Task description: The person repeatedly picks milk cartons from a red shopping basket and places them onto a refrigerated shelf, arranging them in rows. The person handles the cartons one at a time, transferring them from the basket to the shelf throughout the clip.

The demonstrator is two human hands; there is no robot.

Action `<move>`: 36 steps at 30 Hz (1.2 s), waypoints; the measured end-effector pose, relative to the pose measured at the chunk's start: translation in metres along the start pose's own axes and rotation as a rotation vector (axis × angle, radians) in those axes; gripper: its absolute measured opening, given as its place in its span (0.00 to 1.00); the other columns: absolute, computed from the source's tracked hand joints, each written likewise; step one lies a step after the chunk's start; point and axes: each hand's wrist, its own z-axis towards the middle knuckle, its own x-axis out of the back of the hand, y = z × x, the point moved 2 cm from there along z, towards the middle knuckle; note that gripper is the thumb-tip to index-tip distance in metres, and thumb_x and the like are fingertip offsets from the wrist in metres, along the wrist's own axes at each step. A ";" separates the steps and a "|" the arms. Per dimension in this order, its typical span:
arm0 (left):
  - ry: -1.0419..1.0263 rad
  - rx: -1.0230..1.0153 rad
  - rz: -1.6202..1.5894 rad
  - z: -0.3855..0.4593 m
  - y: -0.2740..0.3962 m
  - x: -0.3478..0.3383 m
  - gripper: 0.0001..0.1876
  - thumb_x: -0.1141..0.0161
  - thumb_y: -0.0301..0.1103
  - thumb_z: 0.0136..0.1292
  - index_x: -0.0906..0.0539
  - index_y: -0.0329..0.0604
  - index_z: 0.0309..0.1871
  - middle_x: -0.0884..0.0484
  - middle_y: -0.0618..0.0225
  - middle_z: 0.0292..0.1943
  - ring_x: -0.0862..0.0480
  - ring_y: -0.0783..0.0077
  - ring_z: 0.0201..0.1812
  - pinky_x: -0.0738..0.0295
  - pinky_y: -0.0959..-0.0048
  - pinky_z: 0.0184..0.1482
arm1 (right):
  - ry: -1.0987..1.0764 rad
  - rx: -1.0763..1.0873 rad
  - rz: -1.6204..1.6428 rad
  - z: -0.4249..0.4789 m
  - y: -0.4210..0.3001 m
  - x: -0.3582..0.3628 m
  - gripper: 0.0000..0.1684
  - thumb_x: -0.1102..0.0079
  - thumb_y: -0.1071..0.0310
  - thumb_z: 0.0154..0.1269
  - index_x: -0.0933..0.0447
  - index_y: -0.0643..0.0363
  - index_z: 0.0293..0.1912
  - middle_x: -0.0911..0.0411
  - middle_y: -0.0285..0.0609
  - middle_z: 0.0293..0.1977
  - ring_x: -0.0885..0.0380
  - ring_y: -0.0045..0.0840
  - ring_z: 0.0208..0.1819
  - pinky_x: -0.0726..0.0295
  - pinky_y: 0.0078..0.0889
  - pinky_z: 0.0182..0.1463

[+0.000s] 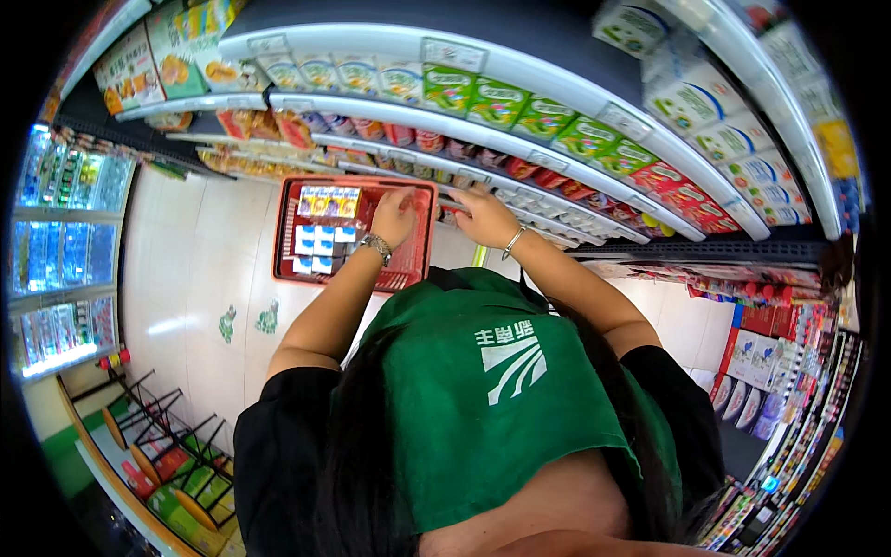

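Over the right part of a red plastic basket is my left hand, its fingers bent; whether it touches anything is unclear. Beside the basket, close to the lower shelves, my right hand has its thumb and fingers apart, with nothing visible in it. Inside the basket lie a group of small yellow and white boxes and several white and blue packs. Each wrist carries a metal bracelet or watch. A green apron covers my chest.
Store shelves curve across the front, with green boxes and red boxes. Glass-door drink coolers line the left. Stools with black legs stand at the lower left, and more stocked shelves at the right.
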 end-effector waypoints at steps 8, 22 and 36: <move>0.032 0.653 0.321 -0.102 -0.201 -0.006 0.28 0.42 0.40 0.53 0.26 0.39 0.58 0.24 0.44 0.53 0.25 0.45 0.55 0.30 0.54 0.58 | -0.674 -0.236 -0.002 -0.015 0.030 -0.164 0.25 0.47 0.67 0.58 0.29 0.62 0.56 0.23 0.59 0.46 0.24 0.48 0.49 0.25 0.42 0.53; 0.125 0.531 0.017 -0.111 -0.301 0.004 0.27 0.45 0.25 0.52 0.31 0.29 0.59 0.27 0.42 0.56 0.28 0.46 0.59 0.35 0.59 0.63 | -0.832 -0.227 -0.184 0.106 -0.013 -0.347 0.32 0.46 0.75 0.54 0.28 0.42 0.61 0.64 0.48 0.73 0.44 0.42 0.69 0.36 0.36 0.67; 0.046 0.631 -0.096 -0.114 -0.303 -0.003 0.29 0.47 0.26 0.55 0.35 0.29 0.63 0.29 0.40 0.57 0.31 0.45 0.61 0.36 0.59 0.64 | -0.614 -0.509 0.206 0.073 0.034 -0.384 0.22 0.52 0.64 0.69 0.41 0.50 0.60 0.23 0.51 0.41 0.22 0.40 0.45 0.26 0.38 0.45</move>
